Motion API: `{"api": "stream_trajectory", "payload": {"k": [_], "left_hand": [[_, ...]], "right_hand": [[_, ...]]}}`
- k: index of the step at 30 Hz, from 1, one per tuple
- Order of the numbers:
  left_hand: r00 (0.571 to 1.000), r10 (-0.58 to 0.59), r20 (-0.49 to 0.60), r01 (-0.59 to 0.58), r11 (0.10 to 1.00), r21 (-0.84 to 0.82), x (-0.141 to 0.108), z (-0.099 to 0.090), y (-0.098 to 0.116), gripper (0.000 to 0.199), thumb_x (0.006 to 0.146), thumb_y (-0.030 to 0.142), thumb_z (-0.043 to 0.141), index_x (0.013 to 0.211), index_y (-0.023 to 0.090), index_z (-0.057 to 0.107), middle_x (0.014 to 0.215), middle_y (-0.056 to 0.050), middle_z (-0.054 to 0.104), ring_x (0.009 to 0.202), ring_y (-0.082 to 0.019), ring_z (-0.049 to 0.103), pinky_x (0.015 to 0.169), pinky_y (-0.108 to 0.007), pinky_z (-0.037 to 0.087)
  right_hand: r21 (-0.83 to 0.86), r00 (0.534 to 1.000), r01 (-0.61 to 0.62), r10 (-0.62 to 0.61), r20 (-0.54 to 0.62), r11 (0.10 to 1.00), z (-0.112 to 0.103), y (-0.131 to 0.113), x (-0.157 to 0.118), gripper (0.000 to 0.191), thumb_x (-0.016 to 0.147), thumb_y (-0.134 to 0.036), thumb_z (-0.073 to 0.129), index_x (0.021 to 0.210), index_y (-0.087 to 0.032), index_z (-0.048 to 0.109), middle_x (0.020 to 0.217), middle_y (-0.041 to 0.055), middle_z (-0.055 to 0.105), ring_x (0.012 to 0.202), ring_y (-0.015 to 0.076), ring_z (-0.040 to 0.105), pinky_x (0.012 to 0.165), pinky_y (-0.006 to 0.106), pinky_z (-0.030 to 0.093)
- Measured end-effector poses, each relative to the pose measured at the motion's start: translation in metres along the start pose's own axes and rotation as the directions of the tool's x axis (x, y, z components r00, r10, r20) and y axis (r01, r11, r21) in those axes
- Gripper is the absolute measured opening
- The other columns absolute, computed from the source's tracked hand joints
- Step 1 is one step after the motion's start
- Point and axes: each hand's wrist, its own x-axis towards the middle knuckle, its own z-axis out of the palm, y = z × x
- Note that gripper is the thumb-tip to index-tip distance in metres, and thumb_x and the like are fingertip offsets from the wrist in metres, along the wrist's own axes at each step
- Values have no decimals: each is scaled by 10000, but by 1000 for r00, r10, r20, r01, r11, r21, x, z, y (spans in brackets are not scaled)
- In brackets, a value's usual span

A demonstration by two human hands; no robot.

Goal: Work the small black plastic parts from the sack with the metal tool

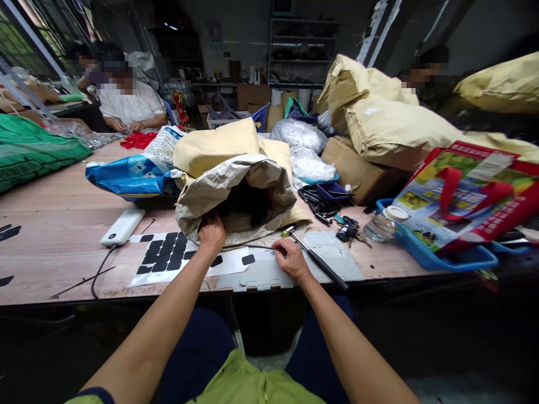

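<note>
A large paper sack [236,168] lies on its side with its crumpled mouth facing me, and black contents [248,205] show inside. My left hand [211,231] reaches into the lower left of the mouth; its fingertips are hidden there. My right hand [290,257] rests over a grey board [328,252] before the sack, thumb and fingers pinched together. Whatever sits in that pinch is too small to name. Just beyond and right of it lies a hammer [322,264] with a black handle. A white sheet with black rounded-square stickers [166,252] lies below my left hand.
A white power bank [122,226] with a cable is at left, near a blue bag [130,174]. Keys [353,231], a clear jar [385,223], a blue tray [446,255] and a printed bag [467,196] crowd the right. Co-workers sit across the table.
</note>
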Motion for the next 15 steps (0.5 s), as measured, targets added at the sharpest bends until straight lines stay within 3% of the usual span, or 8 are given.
{"api": "stream_trajectory", "payload": {"k": [2, 4, 6, 8, 11, 15], "left_hand": [[998, 28, -53, -31, 998, -62, -15, 1, -3, 528, 873, 102, 515, 1399, 77, 474, 1145, -252, 635, 1050, -385, 658, 868, -472, 514], [975, 152, -163, -181, 966, -183, -33, 6, -3, 462, 874, 121, 543, 1334, 115, 502, 1127, -200, 635, 1080, -349, 640, 934, -457, 498], [927, 313, -206, -367, 869, -331, -52, 16, 2, 444, 856, 121, 576, 1292, 178, 513, 1109, -130, 638, 1067, -292, 626, 952, -414, 498], [876, 455, -157, -472, 747, -469, -67, 29, 10, 455, 826, 107, 605, 1259, 229, 531, 1059, -67, 648, 1003, -248, 625, 926, -383, 506], [825, 556, -102, -502, 636, -585, -77, 46, 19, 345, 829, 123, 622, 1154, 240, 620, 1015, -40, 654, 989, -232, 610, 918, -371, 492], [829, 547, -120, -477, 577, -662, -76, 54, 18, 247, 865, 214, 650, 1106, 229, 701, 938, -36, 626, 925, -215, 596, 846, -336, 480]], "right_hand": [[-2, 1000, 0, 0, 1, 1000, 1, 0, 0, 175, 761, -117, 529, 854, -208, 646, 769, 16, 593, 771, 174, 543, 728, 287, 447], [-3, 1000, 4, -4, 3, 1000, 2, 0, 0, 173, 758, -115, 534, 852, -206, 647, 770, 15, 591, 774, 173, 541, 730, 285, 444], [-2, 1000, 11, -11, 2, 1000, 1, 0, -1, 171, 754, -115, 540, 854, -204, 646, 769, 13, 589, 771, 171, 537, 731, 284, 440], [1, 1000, 15, -15, -8, 1000, 0, 0, -1, 172, 755, -116, 540, 858, -205, 646, 773, 13, 593, 768, 170, 534, 732, 282, 438], [1, 1000, 21, -21, -19, 1000, -1, -2, -1, 175, 764, -120, 532, 867, -206, 645, 778, 16, 594, 782, 175, 538, 738, 283, 438], [-31, 999, 24, -25, -31, 999, -2, -3, -2, 178, 782, -129, 516, 882, -201, 645, 809, 25, 612, 810, 179, 551, 758, 286, 439]]}}
